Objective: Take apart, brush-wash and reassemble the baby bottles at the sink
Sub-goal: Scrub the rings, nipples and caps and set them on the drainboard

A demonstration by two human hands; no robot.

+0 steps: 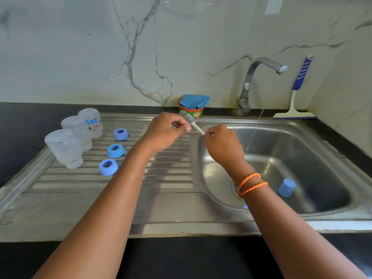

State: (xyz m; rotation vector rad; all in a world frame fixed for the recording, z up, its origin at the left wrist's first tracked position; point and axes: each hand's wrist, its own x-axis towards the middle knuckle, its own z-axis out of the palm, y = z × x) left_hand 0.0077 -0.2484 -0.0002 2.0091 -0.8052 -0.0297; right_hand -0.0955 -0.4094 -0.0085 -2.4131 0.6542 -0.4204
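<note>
This was a home kitchen: a steel sink (314, 137) with ribbed drainboard (171, 170) sat in a black counter (24, 125), a tap (259, 77) running before the far marble-patterned wall (100, 47).

Three clear, frosted bottles (73, 135) stand at the left of the frame, the farthest with a blue printed label. Beside them lie three blue rings (115, 151). A blue cap (286, 187) sits in the steel-grey sink (314, 137) at lower right. The small brush (192, 122) is white with grey bristles. Orange braided bands (250, 185) circle one wrist. The wall (100, 47) is white marble with grey veins, the counter (18, 121) black. A red-and-green tub (192, 113) holds a blue cloth (194, 101); the squeegee (300, 87) at upper right is blue and white.
</note>
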